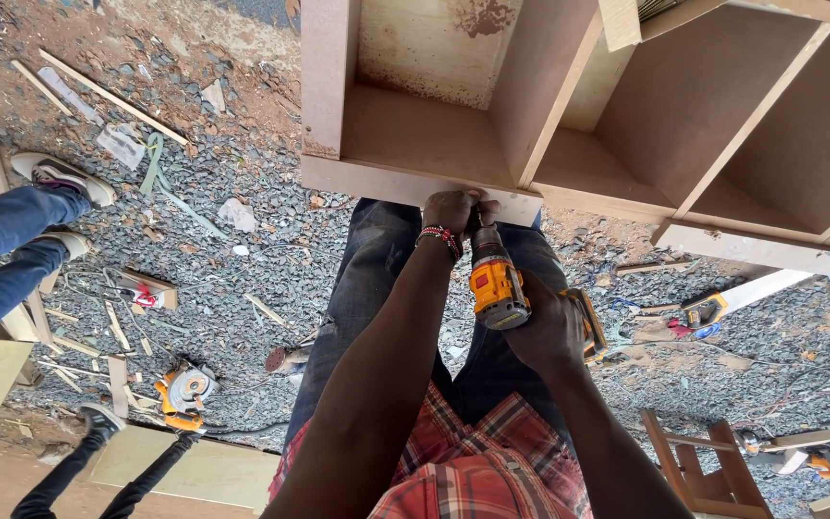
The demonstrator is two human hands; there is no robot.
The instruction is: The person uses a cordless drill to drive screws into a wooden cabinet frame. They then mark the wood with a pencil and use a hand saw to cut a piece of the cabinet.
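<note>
Far left: another person's legs in blue jeans (pixel 7 252); a circular saw (pixel 183 392) lies on the gravel (pixel 242 288) below them. Centre: left hand (pixel 450 209) closed around the drill's nose, pressed against the near front edge of the wooden shelf unit (pixel 415 183). Cordless drill (pixel 498 284) — yellow and black, pointed up at that edge. Right hand (pixel 551 332) wrapped round its grip. Judged: drill dense, rigid, battery-heavy at the base — best held at the handle, steadied near the chuck. Far right: hand saw (pixel 737 298)

One head-worn camera looks steeply down, close over the person's arms; gravel ground (pixel 242 288) far below; single view.
</note>
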